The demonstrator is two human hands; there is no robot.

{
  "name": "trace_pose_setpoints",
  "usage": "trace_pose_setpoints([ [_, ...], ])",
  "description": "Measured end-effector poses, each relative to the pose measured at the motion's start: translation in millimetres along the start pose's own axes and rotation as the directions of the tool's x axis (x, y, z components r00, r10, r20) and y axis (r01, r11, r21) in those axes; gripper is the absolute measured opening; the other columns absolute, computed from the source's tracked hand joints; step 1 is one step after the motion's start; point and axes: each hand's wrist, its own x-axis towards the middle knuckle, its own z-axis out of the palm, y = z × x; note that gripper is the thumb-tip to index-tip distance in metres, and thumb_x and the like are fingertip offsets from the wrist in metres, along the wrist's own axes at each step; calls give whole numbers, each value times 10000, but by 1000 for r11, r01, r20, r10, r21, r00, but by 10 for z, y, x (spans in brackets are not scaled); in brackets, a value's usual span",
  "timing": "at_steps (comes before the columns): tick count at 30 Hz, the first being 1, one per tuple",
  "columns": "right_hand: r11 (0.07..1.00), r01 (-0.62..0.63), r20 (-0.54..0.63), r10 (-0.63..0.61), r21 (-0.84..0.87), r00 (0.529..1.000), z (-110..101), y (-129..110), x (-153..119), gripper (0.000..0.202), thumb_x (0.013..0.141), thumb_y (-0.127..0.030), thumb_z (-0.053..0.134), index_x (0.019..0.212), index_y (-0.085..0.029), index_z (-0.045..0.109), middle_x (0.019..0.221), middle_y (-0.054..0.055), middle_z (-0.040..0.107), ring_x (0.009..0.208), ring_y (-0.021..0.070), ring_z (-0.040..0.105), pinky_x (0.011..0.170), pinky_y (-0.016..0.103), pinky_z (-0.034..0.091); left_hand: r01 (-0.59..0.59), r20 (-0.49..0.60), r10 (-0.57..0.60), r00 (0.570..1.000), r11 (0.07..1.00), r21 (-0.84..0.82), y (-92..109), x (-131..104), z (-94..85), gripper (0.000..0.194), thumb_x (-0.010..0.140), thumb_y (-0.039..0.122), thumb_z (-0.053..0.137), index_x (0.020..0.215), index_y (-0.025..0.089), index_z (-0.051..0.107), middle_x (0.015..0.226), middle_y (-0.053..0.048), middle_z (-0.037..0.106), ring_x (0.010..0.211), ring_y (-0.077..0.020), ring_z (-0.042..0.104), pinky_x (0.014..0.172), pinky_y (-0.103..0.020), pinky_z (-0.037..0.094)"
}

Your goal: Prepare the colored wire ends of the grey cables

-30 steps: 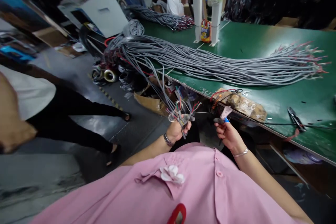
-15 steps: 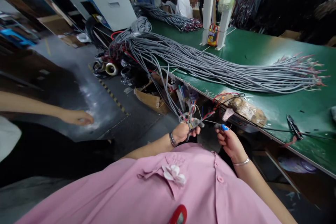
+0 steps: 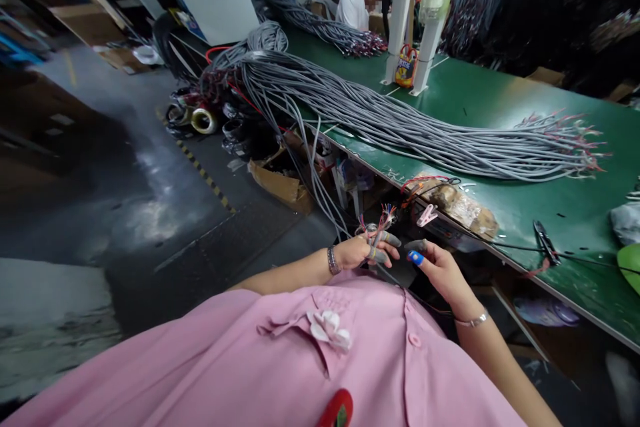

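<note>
My left hand (image 3: 357, 251) is closed around the ends of several grey cables (image 3: 325, 197), in front of the pink shirt. Fine coloured wires (image 3: 385, 217) fan out above its fingers, which wear grey finger covers. Just to the right, my right hand (image 3: 437, 270) has its thumb and forefinger brought together in a pinch. Blue tape wraps that thumb and a grey cover sits on the forefinger. Whatever lies between these fingertips is too small to make out. A small gap separates the two hands.
A long bundle of grey cables (image 3: 400, 123) lies across the green table (image 3: 500, 90). Near the table edge are a pink clip (image 3: 427, 215), a taped block (image 3: 463, 207) and cutters (image 3: 546, 243). Below stands an open carton (image 3: 283, 183). A person (image 3: 353, 3) sits behind the table.
The thin strand stretched between my hands no longer shows there. My right hand has shifted slightly left and down, nearer my left hand. Another person's arm at the left has left the view.
</note>
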Motion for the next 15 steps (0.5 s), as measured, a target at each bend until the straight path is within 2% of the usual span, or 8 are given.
trace_pose_setpoints([
  [2, 999, 10, 109, -6, -39, 994, 52, -87, -1, 248, 792, -327, 769, 1019, -233, 736, 964, 50, 722, 871, 210, 638, 797, 347, 533, -11, 6, 10, 1000, 1000, 19, -39, 32, 46, 587, 608, 145, 829, 1168, 135, 655, 1049, -150, 721, 749, -150, 687, 506, -164, 362],
  [4, 1000, -4, 134, 4, -2, 991, 140, -133, 16, 284, 807, -337, 753, 1069, -234, 717, 1007, 57, 728, 888, 212, 653, 830, 362, 532, -22, 16, 21, 1000, 999, 40, -56, 64, 103, 611, 593, 115, 813, 1183, 138, 655, 1026, -138, 728, 753, -155, 675, 555, -185, 414],
  [10, 973, -82, 68, 69, 216, 995, 446, -9, 152, 345, 717, -348, 818, 997, -187, 697, 887, 38, 718, 775, 176, 649, 745, 315, 523, -70, 29, 67, 997, 989, 130, -36, 100, 235, 727, 574, -9, 704, 1274, 171, 626, 1019, -90, 723, 768, -144, 644, 656, -215, 477],
  [13, 968, -86, 10, 86, 235, 996, 509, 66, 202, 356, 673, -357, 844, 942, -177, 698, 858, 38, 711, 768, 180, 644, 717, 306, 515, -32, 33, 29, 999, 994, 103, -54, 87, 205, 770, 588, -2, 720, 1323, 185, 587, 1060, -97, 714, 742, -144, 644, 666, -239, 497],
  [15, 958, -100, -58, 120, 268, 991, 509, 76, 214, 361, 651, -372, 856, 904, -176, 688, 823, 33, 704, 709, 164, 626, 665, 292, 504, -23, 14, 23, 1000, 999, 32, -54, 71, 149, 786, 609, 31, 769, 1347, 202, 558, 1118, -108, 698, 803, -167, 663, 711, -263, 516],
])
